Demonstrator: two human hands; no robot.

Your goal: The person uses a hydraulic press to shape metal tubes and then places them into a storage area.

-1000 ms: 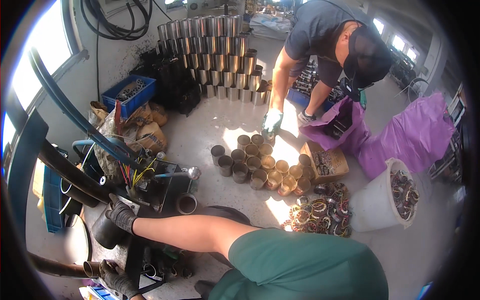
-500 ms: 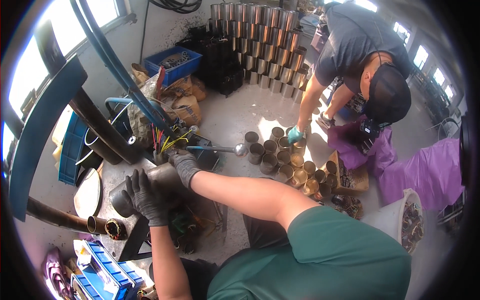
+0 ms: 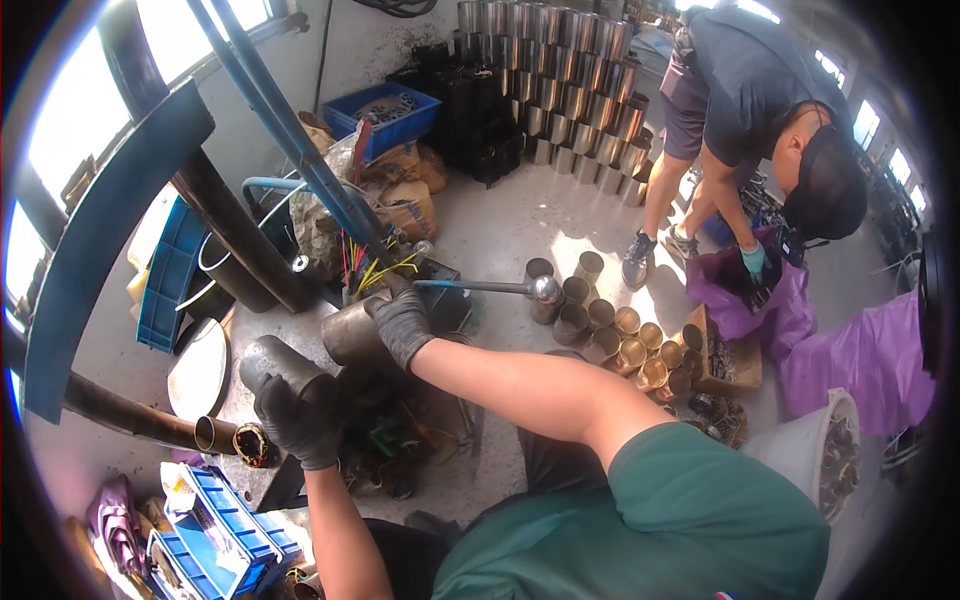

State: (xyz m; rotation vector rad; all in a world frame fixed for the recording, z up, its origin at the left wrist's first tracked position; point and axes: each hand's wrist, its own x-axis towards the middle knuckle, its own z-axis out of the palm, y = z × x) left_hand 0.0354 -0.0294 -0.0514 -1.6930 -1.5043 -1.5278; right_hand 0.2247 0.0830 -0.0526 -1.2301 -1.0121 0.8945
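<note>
Your left hand (image 3: 298, 422), gloved, is wrapped round one end of a grey metal can (image 3: 283, 368), and your right hand (image 3: 402, 325) is gripping a second grey can (image 3: 348, 335) just beside it, both by the worktop (image 3: 290, 325). Past those there's a ball-ended lever (image 3: 545, 290), then tan cans (image 3: 630, 352) bunched on the floor (image 3: 490, 235). Any print on the brown sacks (image 3: 407, 210) is too blurry to read. Your co-worker's gloved hand (image 3: 754, 262) is at the purple bag (image 3: 795, 318).

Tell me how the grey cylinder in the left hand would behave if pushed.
The grey cylinder would probably roll if laid on its side, given its round wall. Its metallic look suggests it is stiff. Its smooth-looking surface may slip, even in the gloved left hand.
</note>
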